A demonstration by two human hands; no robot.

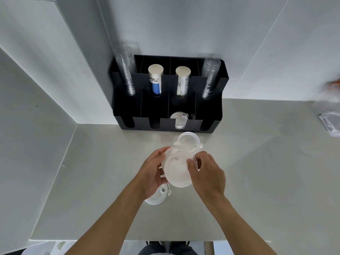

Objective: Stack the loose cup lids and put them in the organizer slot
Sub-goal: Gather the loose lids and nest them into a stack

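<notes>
You've got a small stack of white lids [176,172] between both hands, above the counter [257,162] approx. mid-surface. Left hand [152,173] cups the stack's left rim, fingers curled under it; right hand [206,173] pinches the right rim w/ thumb and fingertips. One loose lid [188,141] lies just beyond the stack, toward the back edge, near the black organizer [165,109]. Another lid [158,196] sits partly under your left wrist. The organizer's front slot, 2nd from right, already holds lids [178,119]; cup stacks stand in its back row.
</notes>
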